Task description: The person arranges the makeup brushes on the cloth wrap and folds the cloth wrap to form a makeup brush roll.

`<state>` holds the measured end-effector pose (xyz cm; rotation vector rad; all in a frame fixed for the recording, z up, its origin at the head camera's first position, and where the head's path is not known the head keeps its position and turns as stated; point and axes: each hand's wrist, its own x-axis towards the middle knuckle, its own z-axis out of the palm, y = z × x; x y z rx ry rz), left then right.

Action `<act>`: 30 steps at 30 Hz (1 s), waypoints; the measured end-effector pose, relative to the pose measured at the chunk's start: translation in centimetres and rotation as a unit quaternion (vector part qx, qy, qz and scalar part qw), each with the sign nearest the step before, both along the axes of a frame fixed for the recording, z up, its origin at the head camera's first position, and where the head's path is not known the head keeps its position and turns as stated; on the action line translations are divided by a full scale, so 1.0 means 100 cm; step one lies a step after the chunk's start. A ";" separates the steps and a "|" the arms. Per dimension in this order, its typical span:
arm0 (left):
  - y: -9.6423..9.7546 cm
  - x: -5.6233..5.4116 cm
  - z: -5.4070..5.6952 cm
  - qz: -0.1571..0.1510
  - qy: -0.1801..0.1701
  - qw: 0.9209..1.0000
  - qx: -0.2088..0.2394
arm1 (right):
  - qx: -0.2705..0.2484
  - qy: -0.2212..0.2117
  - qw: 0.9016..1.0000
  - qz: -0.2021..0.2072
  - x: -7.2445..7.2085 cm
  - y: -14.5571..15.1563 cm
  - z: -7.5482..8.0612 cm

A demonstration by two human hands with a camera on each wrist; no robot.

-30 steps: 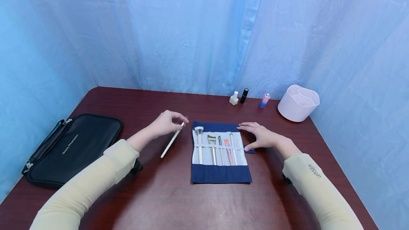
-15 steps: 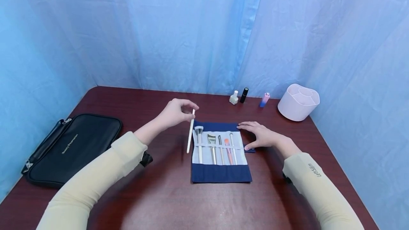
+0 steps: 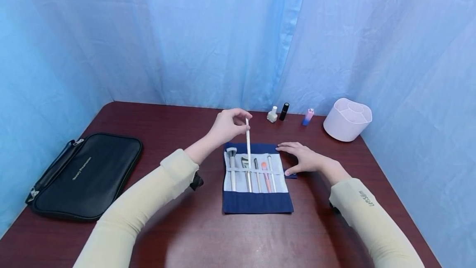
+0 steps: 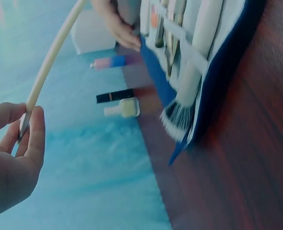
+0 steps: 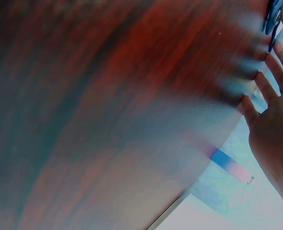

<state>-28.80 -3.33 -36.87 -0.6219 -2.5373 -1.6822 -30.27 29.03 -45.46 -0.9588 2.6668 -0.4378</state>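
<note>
My left hand (image 3: 229, 126) pinches a slim makeup brush (image 3: 248, 146) near its top end. The brush hangs nearly upright over the brush roll (image 3: 258, 202), its lower tip overlapping the elastic strap in the head view. In the left wrist view the fingertips grip around its silver ferrule (image 4: 24, 125), with the pale handle (image 4: 50, 67) extending away. Several brushes lie under the strap, among them a fluffy white one (image 3: 232, 171) at the left and a coral one (image 3: 266, 179). My right hand (image 3: 303, 158) rests along the roll's right edge, fingers spread.
A black zip case (image 3: 87, 173) lies at the left. Toward the back stand a white nail polish bottle (image 3: 272, 115), a black tube (image 3: 284, 111) and a pink-blue tube (image 3: 308, 117). A white divided holder (image 3: 343, 123) stands at the back right, before blue curtains.
My left hand has moved right with the makeup brush, from beside the roll to above it. The brush has swung from slanted to nearly upright. My right hand has stayed put.
</note>
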 end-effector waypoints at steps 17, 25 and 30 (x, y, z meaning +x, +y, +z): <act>0.057 -0.023 -0.037 0.050 0.024 0.998 0.000 | -0.004 0.003 1.000 -0.001 -0.001 0.001 -0.002; 0.079 -0.025 -0.059 0.059 0.007 0.998 0.013 | -0.006 0.003 1.000 0.001 0.000 0.001 -0.002; 0.086 -0.026 -0.063 0.061 0.008 0.998 0.012 | -0.005 0.000 1.000 -0.005 0.000 0.001 -0.002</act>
